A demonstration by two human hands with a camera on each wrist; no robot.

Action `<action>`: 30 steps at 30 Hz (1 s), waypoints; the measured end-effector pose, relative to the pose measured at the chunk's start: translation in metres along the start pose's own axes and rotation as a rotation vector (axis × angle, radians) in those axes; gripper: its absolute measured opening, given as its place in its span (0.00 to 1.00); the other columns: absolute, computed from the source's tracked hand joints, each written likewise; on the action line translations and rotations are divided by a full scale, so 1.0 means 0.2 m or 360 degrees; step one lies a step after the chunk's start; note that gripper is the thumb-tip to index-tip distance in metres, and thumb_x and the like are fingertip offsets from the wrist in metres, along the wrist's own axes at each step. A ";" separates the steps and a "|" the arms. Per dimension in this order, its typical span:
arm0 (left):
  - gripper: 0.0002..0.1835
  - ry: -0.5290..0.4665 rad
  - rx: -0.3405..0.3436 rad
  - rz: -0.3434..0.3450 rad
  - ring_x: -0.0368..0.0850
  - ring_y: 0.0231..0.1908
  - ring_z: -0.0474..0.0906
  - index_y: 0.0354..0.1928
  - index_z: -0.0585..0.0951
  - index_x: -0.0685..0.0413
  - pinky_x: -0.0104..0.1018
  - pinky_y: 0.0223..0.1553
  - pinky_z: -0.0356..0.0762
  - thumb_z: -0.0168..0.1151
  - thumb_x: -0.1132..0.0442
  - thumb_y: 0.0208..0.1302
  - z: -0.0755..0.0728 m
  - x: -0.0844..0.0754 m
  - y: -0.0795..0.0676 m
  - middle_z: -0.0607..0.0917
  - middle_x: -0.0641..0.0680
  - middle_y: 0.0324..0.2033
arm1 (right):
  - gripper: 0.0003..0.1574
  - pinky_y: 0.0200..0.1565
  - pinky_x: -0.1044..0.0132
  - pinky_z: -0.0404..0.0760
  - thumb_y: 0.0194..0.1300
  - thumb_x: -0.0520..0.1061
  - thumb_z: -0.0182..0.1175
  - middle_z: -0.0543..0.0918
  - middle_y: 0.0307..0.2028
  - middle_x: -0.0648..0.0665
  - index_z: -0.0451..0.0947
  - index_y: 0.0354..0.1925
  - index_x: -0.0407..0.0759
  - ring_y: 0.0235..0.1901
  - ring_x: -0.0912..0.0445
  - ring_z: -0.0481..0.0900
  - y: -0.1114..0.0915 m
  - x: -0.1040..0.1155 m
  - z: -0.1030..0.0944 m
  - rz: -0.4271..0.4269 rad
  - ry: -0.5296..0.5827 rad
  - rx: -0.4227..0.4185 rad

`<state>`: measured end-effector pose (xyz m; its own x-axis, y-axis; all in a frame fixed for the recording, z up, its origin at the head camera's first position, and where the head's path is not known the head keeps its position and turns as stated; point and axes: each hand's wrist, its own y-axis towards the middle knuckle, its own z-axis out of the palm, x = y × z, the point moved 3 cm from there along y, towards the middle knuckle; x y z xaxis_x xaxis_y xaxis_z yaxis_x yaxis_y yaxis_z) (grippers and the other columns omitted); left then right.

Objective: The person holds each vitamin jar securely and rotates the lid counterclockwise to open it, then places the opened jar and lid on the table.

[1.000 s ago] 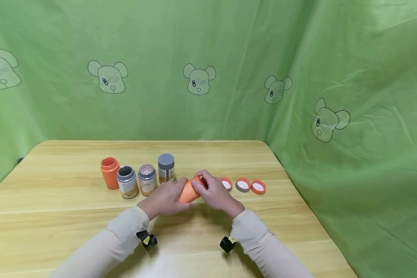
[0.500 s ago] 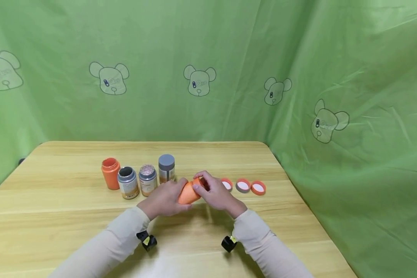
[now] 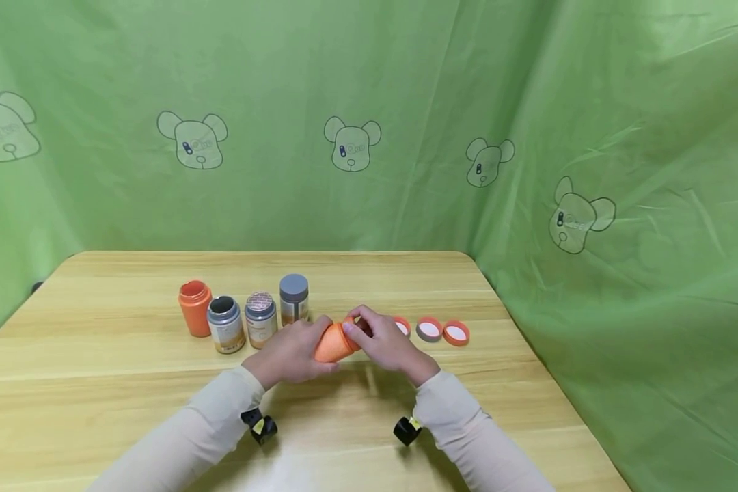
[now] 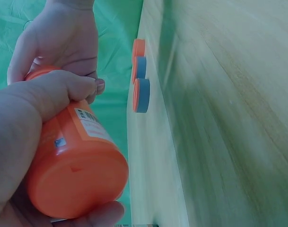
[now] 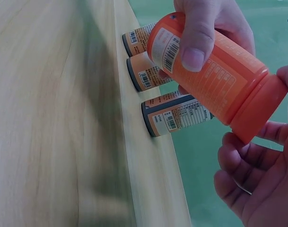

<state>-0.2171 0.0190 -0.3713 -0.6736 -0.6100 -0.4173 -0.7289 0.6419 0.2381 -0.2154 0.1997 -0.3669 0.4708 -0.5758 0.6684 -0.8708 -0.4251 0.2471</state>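
An orange bottle [image 3: 332, 345] is held tilted above the table, its neck end pointing up and to the right. My left hand [image 3: 292, 353] grips its body, and in the left wrist view the round base [image 4: 77, 179] faces the camera. At the other end, my right hand [image 3: 383, 344] holds the orange cap [image 5: 261, 108] between thumb and fingers. The cap sits on the bottle's neck in the right wrist view. A printed label with a barcode [image 5: 170, 54] runs along the bottle's side.
Left of the hands stand an uncapped orange bottle [image 3: 195, 311], an uncapped grey bottle [image 3: 226, 328], a grey bottle with a patterned seal [image 3: 261, 322] and a grey-lidded bottle [image 3: 294, 297]. Removed lids, one grey [image 3: 429, 330] and one orange [image 3: 456, 333], lie to the right beside another lid [image 3: 402, 326].
My right thumb and fingers have shifted slightly around the cap, and the right hand has edged a little to the right. The left hand keeps its grip on the bottle.
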 end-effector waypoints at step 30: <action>0.28 -0.0032 0.0008 -0.0038 0.38 0.22 0.72 0.48 0.73 0.52 0.33 0.22 0.70 0.73 0.47 0.49 0.00 0.01 0.00 0.76 0.45 0.26 | 0.18 0.35 0.62 0.77 0.72 0.48 0.50 0.79 0.36 0.46 0.71 0.54 0.39 0.34 0.51 0.76 0.00 0.00 -0.01 -0.0056 0.0040 0.0066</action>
<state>-0.2183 0.0169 -0.3719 -0.6535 -0.6158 -0.4402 -0.7440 0.6296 0.2237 -0.2151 0.2004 -0.3660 0.4971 -0.5425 0.6772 -0.8468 -0.4736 0.2422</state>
